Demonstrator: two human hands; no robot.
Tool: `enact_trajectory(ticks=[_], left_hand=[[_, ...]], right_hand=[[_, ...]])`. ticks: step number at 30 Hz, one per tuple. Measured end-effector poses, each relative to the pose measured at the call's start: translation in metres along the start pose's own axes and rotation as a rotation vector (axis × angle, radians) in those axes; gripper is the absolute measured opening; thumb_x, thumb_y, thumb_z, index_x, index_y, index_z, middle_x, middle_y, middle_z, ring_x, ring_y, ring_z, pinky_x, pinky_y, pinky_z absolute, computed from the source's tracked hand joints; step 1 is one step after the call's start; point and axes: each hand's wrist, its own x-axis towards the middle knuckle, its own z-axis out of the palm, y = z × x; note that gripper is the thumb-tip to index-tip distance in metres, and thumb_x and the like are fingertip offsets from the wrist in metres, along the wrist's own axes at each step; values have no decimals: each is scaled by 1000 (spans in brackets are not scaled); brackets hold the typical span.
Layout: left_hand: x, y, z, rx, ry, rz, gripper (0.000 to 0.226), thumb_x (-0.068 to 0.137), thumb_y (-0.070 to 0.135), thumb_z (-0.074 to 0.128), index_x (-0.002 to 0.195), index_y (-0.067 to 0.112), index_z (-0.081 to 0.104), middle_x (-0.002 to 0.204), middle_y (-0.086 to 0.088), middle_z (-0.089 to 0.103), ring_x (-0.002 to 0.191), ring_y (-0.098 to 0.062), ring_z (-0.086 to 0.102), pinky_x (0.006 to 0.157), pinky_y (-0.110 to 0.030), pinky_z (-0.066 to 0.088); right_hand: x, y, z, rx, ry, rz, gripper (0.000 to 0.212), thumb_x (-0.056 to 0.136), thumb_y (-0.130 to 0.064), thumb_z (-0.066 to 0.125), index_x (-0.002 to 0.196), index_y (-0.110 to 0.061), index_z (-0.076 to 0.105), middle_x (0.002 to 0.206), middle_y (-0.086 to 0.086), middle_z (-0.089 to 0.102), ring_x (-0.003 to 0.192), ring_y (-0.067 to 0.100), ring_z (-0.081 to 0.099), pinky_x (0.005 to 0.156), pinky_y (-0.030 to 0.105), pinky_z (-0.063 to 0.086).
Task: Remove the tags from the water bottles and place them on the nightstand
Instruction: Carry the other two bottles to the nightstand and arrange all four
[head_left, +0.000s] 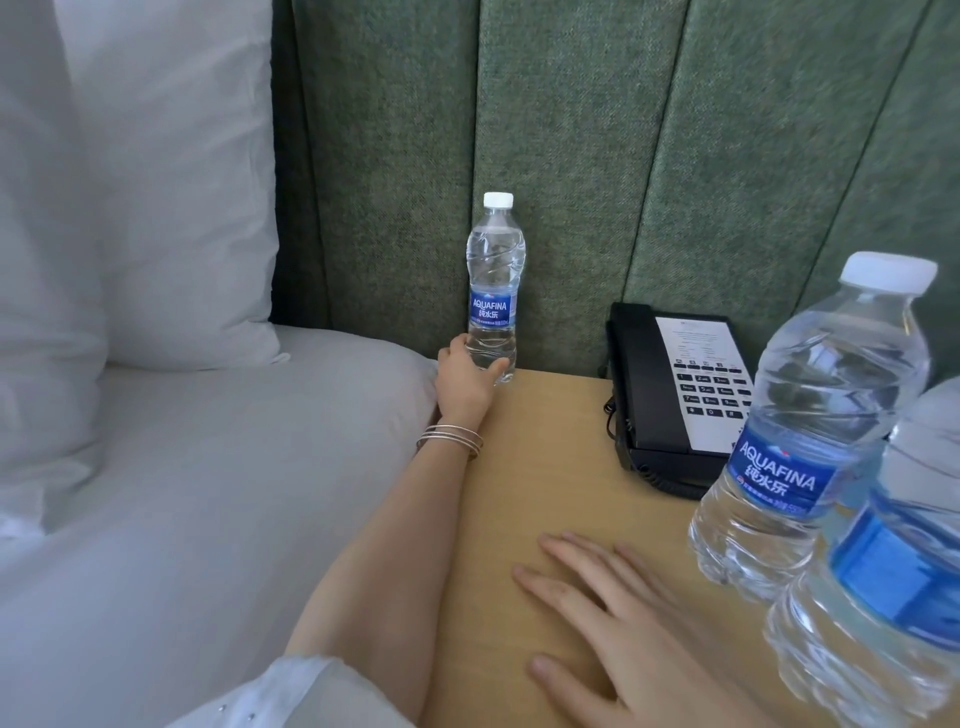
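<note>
Standing upright at back left corner of nightstand (545, 467): water bottle (492, 291), full so weighty; thin plastic, likely denting if squeezed; best held low or at label | left hand (465, 382) curled round its base | right hand (618, 618) flat, fingers spread, on wood | two more bottles (810, 431) near right, beside telephone (675, 384)

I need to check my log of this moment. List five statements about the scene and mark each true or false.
1. The left hand grips the far bottle near its base. True.
2. The right hand holds a bottle. False: it lies flat on the nightstand.
3. The phone lies on the bed. False: it sits on the nightstand.
4. The far bottle's cap is on. True.
5. Only one bottle is in view. False: there are three, with a middle bottle and a nearest bottle at the right.
</note>
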Motion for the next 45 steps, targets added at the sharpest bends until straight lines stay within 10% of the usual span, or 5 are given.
enact_trajectory(ticks=[6, 11, 26, 35, 45], left_hand=[[-18, 9, -15, 39, -72, -36, 85, 80, 32, 73, 144, 1, 25, 145, -18, 37, 136, -27, 30, 105, -32, 28], [-78, 15, -38, 194, -195, 89, 58, 87, 30, 63, 137, 10, 40, 133, -13, 51, 119, -28, 50, 95, -32, 39], [-255, 50, -76, 632, -599, 460, 59, 96, 55, 27, 147, 26, 26, 155, 4, 19, 144, -18, 8, 117, -40, 4], [-281, 97, -49, -199, -563, 175, 69, 88, 30, 63, 144, 11, 29, 147, -2, 36, 135, -15, 34, 108, -28, 30], [-257, 102, -5, -240, -444, 228, 56, 76, 23, 72, 128, 24, 52, 114, 13, 57, 119, -5, 40, 99, -33, 45]], right_hand=[[-5, -5, -11, 35, -71, 50, 56, 90, -66, 12, 124, -43, 50, 130, -14, 54, 124, 2, 45, 102, 32, 41], [-9, -9, -22, 146, -176, 41, 77, 78, -77, 3, 143, -42, 26, 154, -14, 15, 142, 2, 3, 110, 21, -8], [-151, -2, -64, 247, -177, 343, 48, 95, -52, 33, 141, -39, 32, 152, -21, 15, 140, 4, 10, 115, 29, 16], [-167, 18, -67, 174, -59, 397, 45, 94, -46, 40, 137, -31, 41, 146, -15, 28, 134, 12, 30, 110, 31, 28], [-139, 30, -51, 197, 77, 213, 49, 92, -29, 46, 140, -19, 41, 144, -10, 36, 131, 10, 35, 105, 38, 39]])
